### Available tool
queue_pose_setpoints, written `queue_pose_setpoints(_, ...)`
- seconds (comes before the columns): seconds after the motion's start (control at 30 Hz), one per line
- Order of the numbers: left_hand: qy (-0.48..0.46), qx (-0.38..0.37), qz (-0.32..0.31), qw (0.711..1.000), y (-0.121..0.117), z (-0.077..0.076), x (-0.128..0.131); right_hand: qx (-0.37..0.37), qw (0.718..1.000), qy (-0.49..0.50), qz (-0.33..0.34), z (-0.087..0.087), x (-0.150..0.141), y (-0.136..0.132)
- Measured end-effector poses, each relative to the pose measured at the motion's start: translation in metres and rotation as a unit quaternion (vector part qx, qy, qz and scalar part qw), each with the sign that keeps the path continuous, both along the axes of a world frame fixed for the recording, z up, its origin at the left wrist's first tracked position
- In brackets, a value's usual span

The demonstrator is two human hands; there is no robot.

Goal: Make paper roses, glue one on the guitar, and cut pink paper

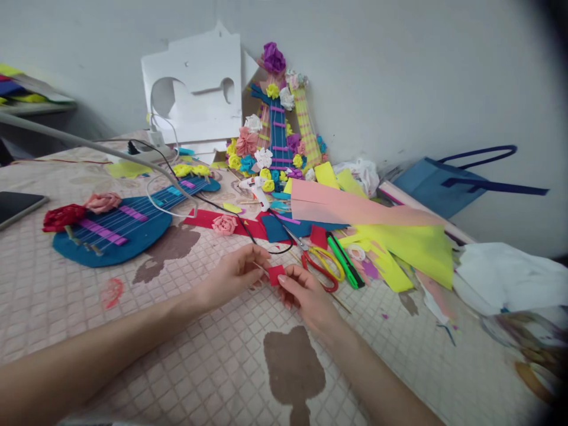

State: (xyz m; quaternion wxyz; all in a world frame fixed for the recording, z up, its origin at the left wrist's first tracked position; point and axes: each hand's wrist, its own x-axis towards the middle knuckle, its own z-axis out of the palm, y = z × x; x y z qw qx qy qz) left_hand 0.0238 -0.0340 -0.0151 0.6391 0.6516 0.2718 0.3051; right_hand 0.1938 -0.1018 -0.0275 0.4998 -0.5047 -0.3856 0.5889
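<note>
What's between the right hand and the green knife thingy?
In the head view, red-and-yellow-handled scissors lie between the right hand and the green utility knife.

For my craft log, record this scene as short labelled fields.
Right hand: pinching a small red square
Left hand: close beside the red square; hold unclear
Tools: glue gun, scissors, green cutter
Left side: blue guitar shape with strings
Right side: pink sheet over yellow sheets
Back: white cut-out board
</note>
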Motion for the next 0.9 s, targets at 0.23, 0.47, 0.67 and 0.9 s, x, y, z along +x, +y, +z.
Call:
queue_pose_setpoints(0.23, 0.072, 0.189, -0.015, 0.979, -0.0047, 0.0021, -0.0006, 0.010, 1.000, 0.007, 0.023, 0.0036, -0.0008, -0.0020)
queue_pose_setpoints(0.47, 0.044, 0.178, 0.029, 0.983, -0.0017, 0.0040, -0.0007, 0.001, 0.997, 0.082, -0.014, 0.0048, 0.0006, -0.0017)
queue_pose_setpoints(0.67, 0.071, 0.164, 0.021, 0.984, -0.0034, 0.0040, 0.0002, -0.004, 0.999, 0.041, 0.020, 0.0060, -0.0001, -0.0008)
queue_pose_setpoints(0.9, 0.033, 0.134, 0.010, 0.990, -0.0018, 0.0015, 0.0015, -0.008, 0.999, 0.029, 0.019, 0.0033, 0.0011, -0.0015)
